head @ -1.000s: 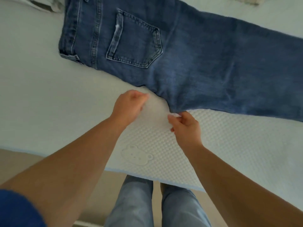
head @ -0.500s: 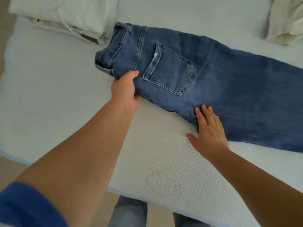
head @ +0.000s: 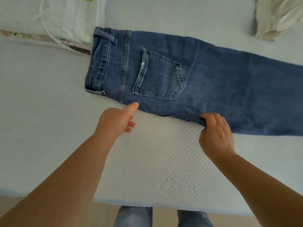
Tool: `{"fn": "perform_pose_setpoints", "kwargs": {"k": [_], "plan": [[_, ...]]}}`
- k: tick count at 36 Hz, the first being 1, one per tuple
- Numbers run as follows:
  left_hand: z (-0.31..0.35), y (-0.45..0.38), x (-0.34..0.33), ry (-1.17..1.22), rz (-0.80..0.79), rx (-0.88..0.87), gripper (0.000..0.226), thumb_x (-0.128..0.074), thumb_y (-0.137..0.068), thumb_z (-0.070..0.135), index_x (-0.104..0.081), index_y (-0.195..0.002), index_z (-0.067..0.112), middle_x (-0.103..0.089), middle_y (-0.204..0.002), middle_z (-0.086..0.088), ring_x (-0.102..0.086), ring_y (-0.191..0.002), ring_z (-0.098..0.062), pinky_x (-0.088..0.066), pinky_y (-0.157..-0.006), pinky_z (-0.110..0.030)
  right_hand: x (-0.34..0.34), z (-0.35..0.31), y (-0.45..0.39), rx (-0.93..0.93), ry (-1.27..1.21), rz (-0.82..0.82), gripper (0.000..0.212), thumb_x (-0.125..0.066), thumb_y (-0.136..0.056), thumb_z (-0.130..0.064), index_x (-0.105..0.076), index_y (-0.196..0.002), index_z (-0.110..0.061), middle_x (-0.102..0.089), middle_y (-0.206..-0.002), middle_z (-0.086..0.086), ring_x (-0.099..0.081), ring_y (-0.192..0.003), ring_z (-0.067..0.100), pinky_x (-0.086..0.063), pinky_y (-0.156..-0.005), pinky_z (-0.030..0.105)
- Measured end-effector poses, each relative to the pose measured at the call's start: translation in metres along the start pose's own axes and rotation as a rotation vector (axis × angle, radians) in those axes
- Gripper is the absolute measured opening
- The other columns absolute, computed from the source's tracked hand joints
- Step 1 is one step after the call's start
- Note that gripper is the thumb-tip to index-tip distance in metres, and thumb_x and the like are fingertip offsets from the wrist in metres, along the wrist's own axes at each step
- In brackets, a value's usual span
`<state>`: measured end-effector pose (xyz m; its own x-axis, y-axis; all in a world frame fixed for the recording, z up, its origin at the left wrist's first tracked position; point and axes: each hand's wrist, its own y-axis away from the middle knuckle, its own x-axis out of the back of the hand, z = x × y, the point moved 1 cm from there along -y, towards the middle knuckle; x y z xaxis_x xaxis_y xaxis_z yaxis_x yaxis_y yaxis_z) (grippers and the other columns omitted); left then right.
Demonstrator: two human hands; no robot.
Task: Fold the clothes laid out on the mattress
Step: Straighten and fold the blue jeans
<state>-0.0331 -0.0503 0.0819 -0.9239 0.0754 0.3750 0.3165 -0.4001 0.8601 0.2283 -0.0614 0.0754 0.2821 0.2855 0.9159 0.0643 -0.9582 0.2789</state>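
While spread flat, jeans (head: 213,82) on mattress (head: 155,158).

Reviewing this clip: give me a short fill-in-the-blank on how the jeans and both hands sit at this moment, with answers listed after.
1. The jeans lie on the mattress with a back ____ facing up.
2. The right hand grips the jeans at their ____ edge, the one closest to the person.
3. The left hand holds ____.
4. The waistband points toward the person's ____ side.

Answers: pocket; near; nothing; left
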Motion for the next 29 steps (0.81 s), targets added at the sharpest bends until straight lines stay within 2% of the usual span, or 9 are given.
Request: {"fn": "perform_pose_setpoints", "kwargs": {"k": [4,6,9,13,16,20,24,26,29], "plan": [[0.000,0.028,-0.037,-0.170,0.099,-0.533,0.014,-0.066,-0.077,0.037,-0.061,-0.086,0.028,-0.064,-0.077,0.015,-0.057,-0.074,0.000,-0.037,-0.064,-0.014,0.004,0.006,-0.004,-0.016,0.035,-0.144,0.031,-0.046,-0.090,-0.004,-0.057,-0.118,-0.010,-0.066,-0.101,0.010,-0.059,-0.092,0.027,-0.040,-0.075,0.030],[0.008,0.036,-0.060,-0.268,0.095,-0.822,0.030,-0.069,-0.076,0.024,-0.064,-0.106,0.022,-0.064,-0.094,0.010,-0.057,-0.088,-0.008,-0.034,-0.073,-0.013,0.004,0.010,-0.009,0.018,0.053,-0.184,0.031,-0.043,-0.092,-0.008,-0.055,-0.120,-0.013,-0.066,-0.100,0.008,-0.060,-0.089,0.025,-0.038,-0.068,0.029],[0.024,0.031,-0.094,-0.506,-0.001,-1.121,0.047,-0.068,-0.073,0.019,-0.062,-0.120,0.013,-0.063,-0.114,-0.003,-0.055,-0.108,-0.023,-0.034,-0.091,-0.029,0.010,0.019,-0.020,0.112,-0.001,-0.193,0.028,-0.046,-0.091,-0.006,-0.056,-0.117,-0.009,-0.068,-0.093,0.010,-0.062,-0.082,0.030,-0.036,-0.062,0.029],[0.032,0.010,-0.132,-0.836,-0.092,-1.116,0.057,-0.061,-0.082,0.036,-0.045,-0.135,0.023,-0.054,-0.125,0.004,-0.043,-0.119,-0.018,-0.020,-0.095,-0.029,0.022,0.033,-0.036,0.138,-0.125,-0.247,0.023,-0.048,-0.091,-0.007,-0.057,-0.112,-0.011,-0.063,-0.074,0.002,-0.054,-0.059,0.021,-0.033,-0.056,0.027],[0.045,0.001,-0.141,-0.830,-0.031,-1.108,0.037,-0.057,-0.085,0.046,-0.061,-0.114,0.022,-0.062,-0.104,-0.001,-0.051,-0.106,-0.021,-0.026,-0.083,-0.030,0.025,0.040,-0.051,0.137,-0.210,-0.279,0.021,-0.049,-0.093,-0.011,-0.059,-0.111,-0.015,-0.052,-0.064,-0.015,-0.050,-0.055,0.008,-0.038,-0.057,0.028],[0.064,-0.003,-0.146,-0.718,0.052,-1.006,0.029,-0.051,-0.089,0.048,-0.057,-0.078,0.022,-0.067,-0.089,-0.009,-0.059,-0.089,-0.031,-0.028,-0.064,-0.031,0.024,0.048,-0.056,0.101,-0.254,-0.242,0.043,-0.058,-0.089,-0.035,-0.049,-0.129,-0.022,-0.048,-0.102,-0.017,-0.050,-0.090,0.004,-0.036,-0.075,0.020],[0.078,-0.008,-0.149,-0.788,0.084,-0.908,0.040,-0.041,-0.094,0.049,-0.038,-0.069,0.019,-0.065,-0.093,-0.010,-0.056,-0.085,-0.032,-0.030,-0.063,-0.032,0.026,0.073,-0.047,0.005,-0.138,-0.110,0.059,-0.073,-0.076,-0.041,-0.047,-0.123,-0.017,-0.054,-0.111,-0.005,-0.051,-0.099,0.013,-0.039,-0.083,0.029],[0.085,-0.011,-0.150,-0.833,0.066,-0.880,0.044,-0.037,-0.095,0.051,-0.035,-0.064,0.020,-0.062,-0.088,-0.007,-0.055,-0.084,-0.030,-0.031,-0.063,-0.032,0.026,0.088,-0.046,0.003,-0.006,-0.116,0.047,-0.070,-0.079,-0.040,-0.051,-0.114,-0.015,-0.058,-0.100,0.000,-0.053,-0.095,0.022,-0.035,-0.085,0.034],[0.092,-0.014,-0.154,-0.859,0.061,-0.841,0.043,-0.034,-0.095,0.053,-0.036,-0.065,0.022,-0.058,-0.083,-0.004,-0.055,-0.084,-0.030,-0.033,-0.063,-0.033,0.027,0.102,-0.052,0.040,0.009,-0.165,0.028,-0.065,-0.083,-0.039,-0.054,-0.095,-0.016,-0.053,-0.075,-0.004,-0.052,-0.075,0.020,-0.034,-0.072,0.031]]}}
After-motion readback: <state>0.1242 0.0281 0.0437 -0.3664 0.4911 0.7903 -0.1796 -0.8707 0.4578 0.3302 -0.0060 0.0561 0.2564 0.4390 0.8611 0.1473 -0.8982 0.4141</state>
